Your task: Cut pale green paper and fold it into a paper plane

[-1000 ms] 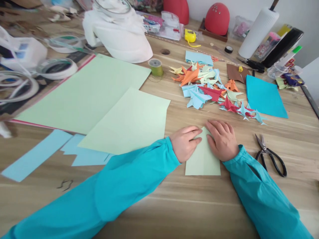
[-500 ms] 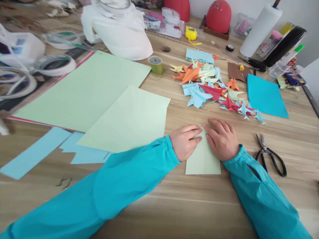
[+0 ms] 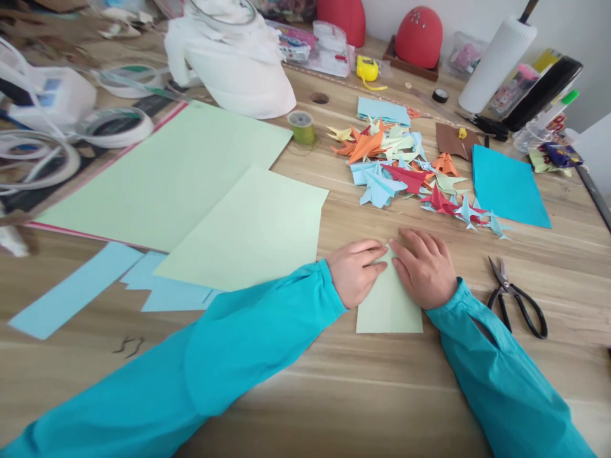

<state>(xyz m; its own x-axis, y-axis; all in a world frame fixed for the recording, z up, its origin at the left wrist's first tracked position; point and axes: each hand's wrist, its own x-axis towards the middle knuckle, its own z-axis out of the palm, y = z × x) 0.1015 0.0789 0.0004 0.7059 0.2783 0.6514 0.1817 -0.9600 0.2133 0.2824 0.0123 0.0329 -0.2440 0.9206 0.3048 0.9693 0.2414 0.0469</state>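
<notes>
A small pale green paper (image 3: 389,312) lies on the wooden table (image 3: 382,394) in front of me, its top corners folded in to a point. My left hand (image 3: 356,273) lies on the left flap, fingers flat and pointing right. My right hand (image 3: 424,267) presses the right flap with its fingers stretched out. The fingertips of both hands nearly meet at the paper's tip. Both arms wear teal sleeves. Neither hand holds anything.
Black scissors (image 3: 518,299) lie just right of my right hand. Behind the hands sits a pile of folded paper shapes (image 3: 401,168), with a teal sheet (image 3: 508,184) to its right. Large pale green sheets (image 3: 248,235) and light blue strips (image 3: 71,289) lie to the left. A green thread spool (image 3: 301,127) stands further back.
My right hand has slid slightly up and left, so the fingertips of both hands now sit closer at the paper's tip. The view has shifted a little.
</notes>
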